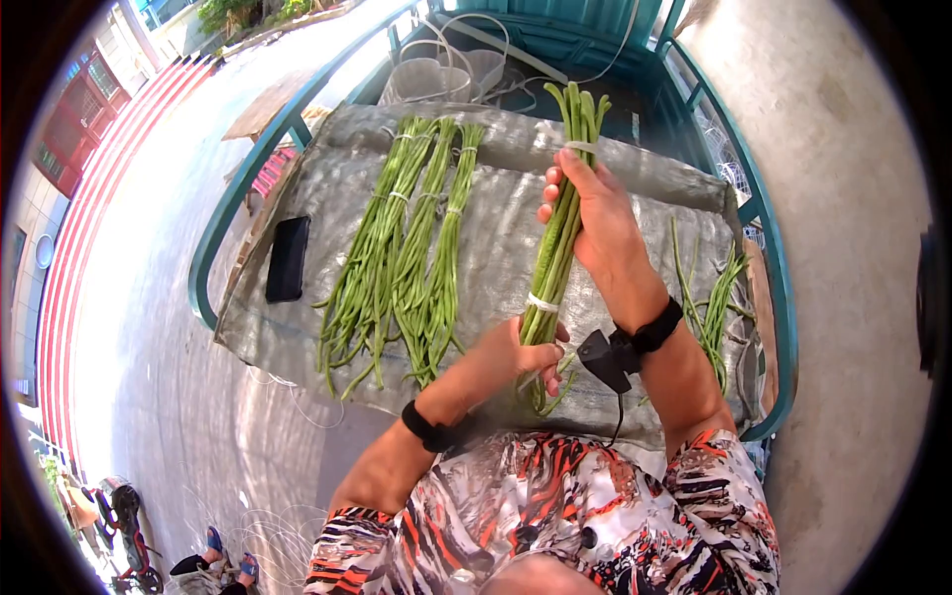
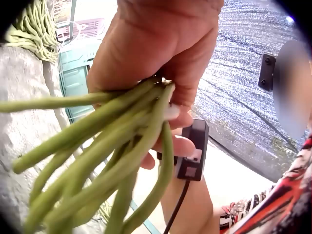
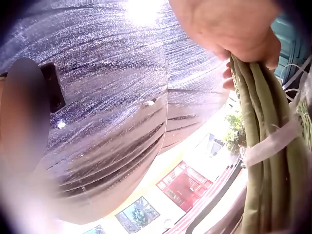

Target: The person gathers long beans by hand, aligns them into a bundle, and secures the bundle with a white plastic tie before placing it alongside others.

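Both hands hold one bundle of long green beans (image 1: 557,233) above the grey sheet (image 1: 506,198). My right hand (image 1: 600,213) grips its upper part, thumb lying along the beans just below a pale tie (image 1: 581,147). Lower down, my left hand (image 1: 535,357) curls round the bundle beneath a second white tie (image 1: 540,302). In the left wrist view, bean ends (image 2: 97,146) fan out from the left hand (image 2: 156,44). The right wrist view has the right hand (image 3: 234,29) round the beans, with a white band (image 3: 273,144) across them.
Tied bean bundles (image 1: 397,238) lie left on the sheet, beside a black phone (image 1: 288,260). Loose beans (image 1: 712,297) lie at the right. Teal rails (image 1: 773,278) border the cart bed; white buckets (image 1: 426,84) stand behind.
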